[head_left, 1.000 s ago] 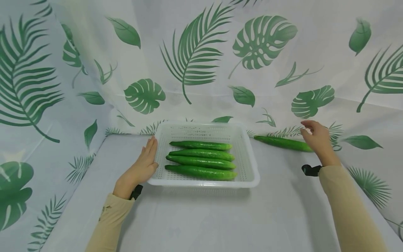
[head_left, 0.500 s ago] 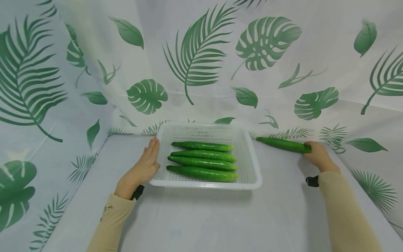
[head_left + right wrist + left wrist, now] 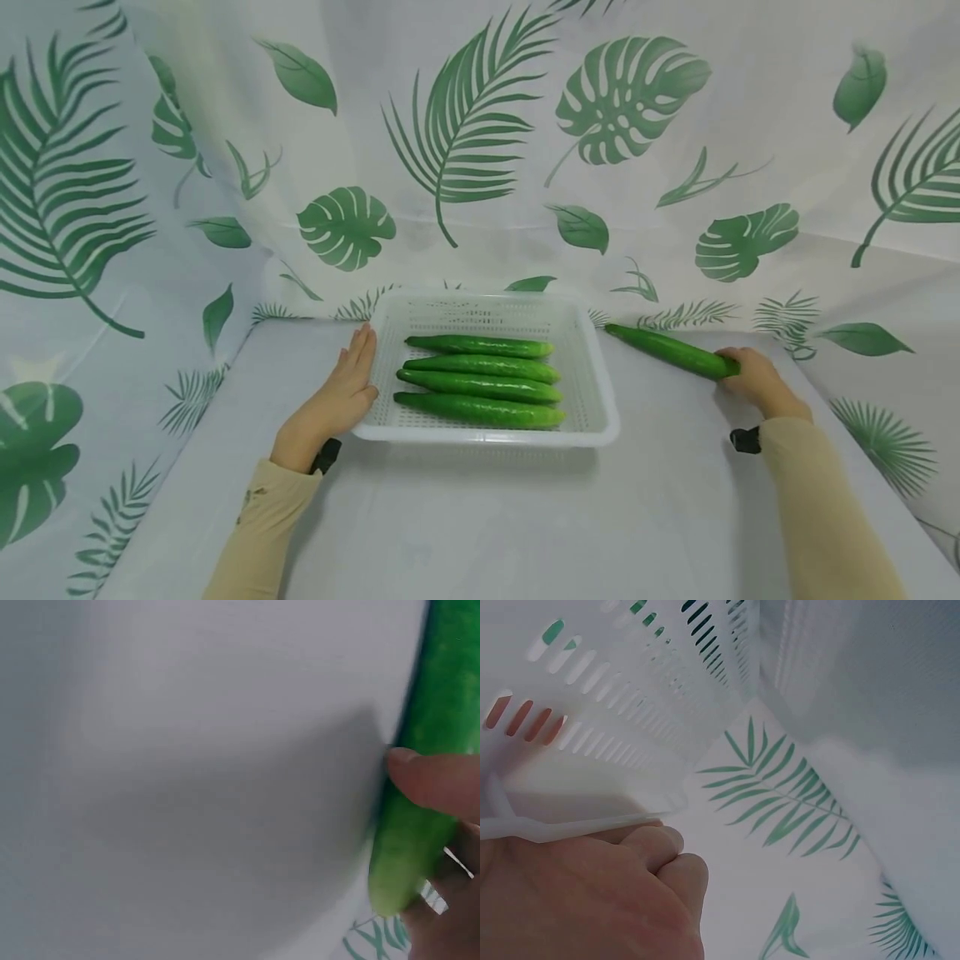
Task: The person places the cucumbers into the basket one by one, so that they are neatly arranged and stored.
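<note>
A white perforated plastic basket stands on the table with several green cucumbers lying side by side in it. My left hand lies against the basket's left side, fingers extended along the rim. In the left wrist view, the hand touches the rim, and skin shows through some of the wall's slots. To the right of the basket, another cucumber lies slanted, its left end near the back wall. My right hand grips its paler right end. The right wrist view shows the thumb across this cucumber.
White cloth with green leaf prints hangs behind and at both sides. A pale covering lies over the table. The basket stands close to the back wall.
My right hand has come down onto the loose cucumber and taken hold of its right end. That end has swung toward me. My left hand and the basket have stayed in place.
</note>
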Tool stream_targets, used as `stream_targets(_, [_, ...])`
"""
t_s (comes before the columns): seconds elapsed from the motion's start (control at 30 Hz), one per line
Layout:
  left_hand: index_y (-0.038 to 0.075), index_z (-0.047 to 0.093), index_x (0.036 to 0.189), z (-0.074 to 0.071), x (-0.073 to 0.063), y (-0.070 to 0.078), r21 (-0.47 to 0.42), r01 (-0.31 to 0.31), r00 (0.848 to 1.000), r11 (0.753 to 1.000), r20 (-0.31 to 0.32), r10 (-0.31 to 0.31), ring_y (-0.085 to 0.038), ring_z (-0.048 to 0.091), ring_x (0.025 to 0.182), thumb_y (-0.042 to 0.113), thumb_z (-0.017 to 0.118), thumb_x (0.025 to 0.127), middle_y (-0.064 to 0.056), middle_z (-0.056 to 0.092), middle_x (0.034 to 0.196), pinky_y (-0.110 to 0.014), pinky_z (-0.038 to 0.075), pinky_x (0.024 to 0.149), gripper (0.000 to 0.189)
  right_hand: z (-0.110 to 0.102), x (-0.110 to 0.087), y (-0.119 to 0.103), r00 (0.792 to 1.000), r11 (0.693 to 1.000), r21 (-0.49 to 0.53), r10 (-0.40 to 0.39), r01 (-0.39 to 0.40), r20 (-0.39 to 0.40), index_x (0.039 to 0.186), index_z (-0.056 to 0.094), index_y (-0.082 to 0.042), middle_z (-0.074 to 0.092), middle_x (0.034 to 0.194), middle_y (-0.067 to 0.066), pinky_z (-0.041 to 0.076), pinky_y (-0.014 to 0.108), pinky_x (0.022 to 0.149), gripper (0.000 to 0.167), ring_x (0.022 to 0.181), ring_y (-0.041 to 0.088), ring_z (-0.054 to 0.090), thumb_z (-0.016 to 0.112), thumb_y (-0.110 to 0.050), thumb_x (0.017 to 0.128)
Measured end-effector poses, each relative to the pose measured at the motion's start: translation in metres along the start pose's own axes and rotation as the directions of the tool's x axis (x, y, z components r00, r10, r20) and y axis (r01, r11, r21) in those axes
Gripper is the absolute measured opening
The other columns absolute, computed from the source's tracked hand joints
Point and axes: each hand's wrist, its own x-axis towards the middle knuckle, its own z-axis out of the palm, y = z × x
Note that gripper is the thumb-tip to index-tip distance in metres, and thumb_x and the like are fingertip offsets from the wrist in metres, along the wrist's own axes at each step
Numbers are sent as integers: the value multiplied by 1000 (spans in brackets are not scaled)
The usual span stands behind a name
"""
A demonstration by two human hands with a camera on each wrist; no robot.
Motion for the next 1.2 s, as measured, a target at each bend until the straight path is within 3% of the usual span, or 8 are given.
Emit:
stream_targets(0.27, [-9, -7, 154, 0, 0, -1, 8, -5, 1000, 1000, -5, 5, -34, -17, 149, 3, 40, 92, -22, -16, 162, -54, -6, 119, 78, 8, -25, 0, 997, 986, 148, 69, -73, 29, 138, 44, 12, 39, 134, 42, 35, 70, 94, 67, 115, 56, 40, 74, -16, 85])
stream_targets(0.37, [-9, -6, 153, -1, 0, -1, 8, -8, 1000, 1000, -12, 8, -35, -16, 149, 3, 40, 92, -23, -15, 162, -55, -5, 119, 78, 9, -33, -2, 994, 973, 209, 87, -99, 69, 140, 44, 10, 41, 135, 40, 39, 65, 90, 76, 113, 52, 44, 78, -27, 84])
stream_targets(0.5, [-10, -5, 153, -2, 0, -1, 13, -4, 1000, 1000, -14, 4, -36, -15, 149, 2, 39, 91, -24, -14, 162, -56, -5, 118, 77, 14, -46, -6, 994, 953, 291, 61, -86, 93, 142, 47, 7, 47, 136, 34, 44, 49, 84, 80, 109, 38, 50, 81, -34, 82])
stream_targets(0.57, [-10, -5, 153, -2, 0, -1, 15, -1, 1000, 1000, -11, 1, -36, -15, 149, 2, 39, 92, -23, -14, 162, -56, -5, 118, 77, 17, -54, -7, 997, 940, 336, 43, -64, 71, 141, 49, 5, 52, 135, 25, 42, 41, 84, 78, 108, 25, 50, 82, -34, 82])
stream_targets(0.67, [-10, -6, 153, -2, 0, -1, 16, 3, 1000, 1000, -7, -3, -34, -16, 149, 2, 39, 92, -23, -15, 162, -56, -5, 118, 77, 23, -67, -6, 999, 915, 401, 46, -47, 12, 139, 54, 1, 57, 127, -1, 39, 31, 83, 72, 104, 8, 46, 82, -32, 82])
stream_targets(0.8, [-8, -7, 154, -1, 0, -1, 22, 10, 1000, 1000, -3, -10, -32, -16, 149, 4, 39, 92, -21, -15, 163, -55, -4, 119, 78, 27, -80, -5, 994, 881, 469, 89, -53, -56, 138, 56, -4, 50, 113, -26, 37, 22, 79, 67, 102, -1, 44, 81, -32, 83])
stream_targets(1.0, [-8, -7, 154, 0, 0, -1, 25, 11, 1000, 1000, -7, -11, -31, -15, 150, 4, 40, 91, -20, -15, 163, -55, -3, 119, 79, 25, -92, -7, 979, 833, 550, 150, -52, -135, 139, 59, -12, 51, 111, -29, 41, 16, 74, 61, 98, 1, 46, 80, -30, 85])
stream_targets(1.2, [-8, -7, 154, 0, 0, 0, 19, 7, 1000, 1000, -5, -7, -32, -15, 150, 4, 40, 92, -19, -16, 163, -55, -3, 119, 79, 12, -100, -16, 962, 830, 555, 194, -57, -192, 139, 60, -16, 50, 112, -22, 44, 18, 71, 56, 96, 7, 44, 76, -33, 88])
